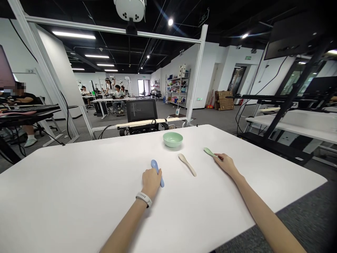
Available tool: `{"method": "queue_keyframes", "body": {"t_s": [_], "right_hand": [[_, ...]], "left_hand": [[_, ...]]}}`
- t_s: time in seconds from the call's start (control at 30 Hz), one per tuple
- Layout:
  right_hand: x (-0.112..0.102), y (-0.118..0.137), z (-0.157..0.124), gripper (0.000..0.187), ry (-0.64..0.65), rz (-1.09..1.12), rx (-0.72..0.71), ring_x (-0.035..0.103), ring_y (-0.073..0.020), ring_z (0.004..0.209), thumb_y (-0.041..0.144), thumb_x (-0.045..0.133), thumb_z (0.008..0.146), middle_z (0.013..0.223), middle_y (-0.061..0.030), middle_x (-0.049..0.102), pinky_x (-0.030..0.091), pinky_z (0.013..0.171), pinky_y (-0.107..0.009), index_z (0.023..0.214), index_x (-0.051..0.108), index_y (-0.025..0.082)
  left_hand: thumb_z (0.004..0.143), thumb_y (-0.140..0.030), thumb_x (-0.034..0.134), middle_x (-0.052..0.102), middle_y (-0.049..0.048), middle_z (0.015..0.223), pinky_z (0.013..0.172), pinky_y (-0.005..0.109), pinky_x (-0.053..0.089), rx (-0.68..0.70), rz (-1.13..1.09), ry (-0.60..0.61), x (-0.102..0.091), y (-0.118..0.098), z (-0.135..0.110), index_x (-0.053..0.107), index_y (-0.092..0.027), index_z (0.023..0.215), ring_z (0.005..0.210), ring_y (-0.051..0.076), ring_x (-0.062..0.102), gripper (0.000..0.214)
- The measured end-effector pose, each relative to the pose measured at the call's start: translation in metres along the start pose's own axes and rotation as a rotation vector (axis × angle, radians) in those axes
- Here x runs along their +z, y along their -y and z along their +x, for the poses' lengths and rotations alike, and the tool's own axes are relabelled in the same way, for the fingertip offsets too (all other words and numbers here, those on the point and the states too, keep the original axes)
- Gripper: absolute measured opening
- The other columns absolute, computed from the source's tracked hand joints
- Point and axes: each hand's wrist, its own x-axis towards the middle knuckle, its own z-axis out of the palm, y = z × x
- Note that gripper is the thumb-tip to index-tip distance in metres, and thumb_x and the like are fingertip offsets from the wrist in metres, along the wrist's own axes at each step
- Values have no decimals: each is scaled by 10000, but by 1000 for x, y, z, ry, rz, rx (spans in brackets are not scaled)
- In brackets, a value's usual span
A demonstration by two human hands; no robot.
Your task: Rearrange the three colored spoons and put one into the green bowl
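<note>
My left hand (151, 182), with a white wristband (144, 199), closes over a blue plastic spoon (155, 166) lying on the white table (79, 186). Its bowl sticks out past my fingers at the far end, and its handle tip shows beside my thumb side. My right hand (225, 165) pinches the handle of a pale green plastic spoon (209, 151). Between my hands, a cream spoon (187, 164) lies untouched. A pale green ceramic bowl (172, 139) stands near the table's far edge, apart from all three spoons.
A white aluminium frame (196, 75) rises behind the table, with a black office chair (142, 114) beyond its far edge. To the right stands a black-framed workstation (289, 123). A seated person (18, 102) works at a desk at the far left.
</note>
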Motion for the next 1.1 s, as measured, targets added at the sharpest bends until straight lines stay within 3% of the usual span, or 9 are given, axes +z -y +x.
{"method": "queue_keyframes", "body": {"t_s": [0.3,0.6,1.0,1.1], "right_hand": [[-1,0,1,612,14,-24,8,662,-256,751,693,547,822,800,-75,704,527,779,-374,951,833,167],[0,-8,4,569,41,-38,15,677,-282,802,628,555,780,865,-120,747,530,812,-396,953,828,160],[0,-5,4,543,37,-45,28,685,-281,797,623,571,798,856,-114,751,541,802,-388,935,836,169],[-1,-4,4,548,44,-44,31,694,-290,817,619,571,788,868,-117,751,542,814,-391,941,833,162]], "left_hand": [[1053,-439,318,828,161,1012,899,348,462,6,-13,-1,0,1,-1,611,-226,791,1092,281,734,447],[1047,-435,329,826,175,1045,920,361,471,2,-15,-17,2,-1,0,649,-208,822,1099,282,738,452],[1066,-412,318,821,166,1024,948,369,498,4,-4,-1,-2,-2,-2,697,-183,876,1103,260,735,481],[1055,-467,449,798,110,1071,1004,429,533,7,7,5,-2,-2,-2,721,-163,1005,1085,230,727,411]]}}
